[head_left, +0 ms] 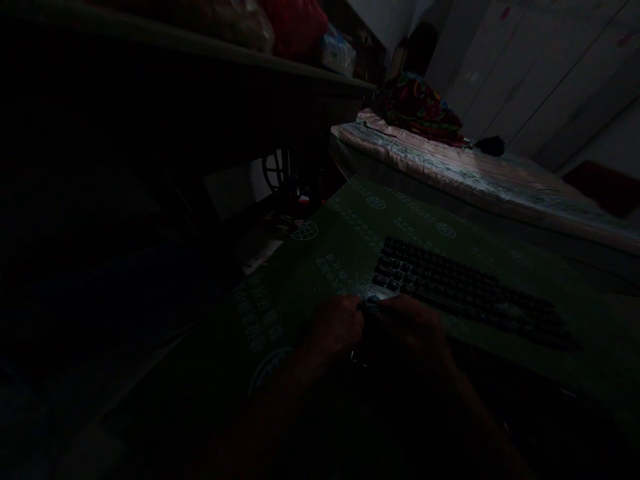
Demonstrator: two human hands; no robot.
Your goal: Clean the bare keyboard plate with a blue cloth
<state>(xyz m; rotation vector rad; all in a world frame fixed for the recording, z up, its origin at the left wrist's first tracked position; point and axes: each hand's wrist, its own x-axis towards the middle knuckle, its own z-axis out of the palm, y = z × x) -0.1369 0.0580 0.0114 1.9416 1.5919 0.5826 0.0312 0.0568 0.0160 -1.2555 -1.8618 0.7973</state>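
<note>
In the dim light my left hand (336, 327) is closed, its fingertips pinching one side of a small dark bluish piece (371, 304) that could be cloth. From the other side my right hand (414, 325) grips the same piece, so the two hands nearly meet. What the piece is cannot be made out. Just beyond my right hand lies a black keyboard (465, 283), running away to the right. Beneath my right forearm is a long dark object (525, 383), mostly lost in shadow.
A green printed board (310, 273) lies under the keyboard. On the left stands a dark table (280, 87) with plastic bags (295, 27) on top and a spoked wheel (274, 172) below. Behind is a bed (480, 167) with a colourful cloth heap (420, 110).
</note>
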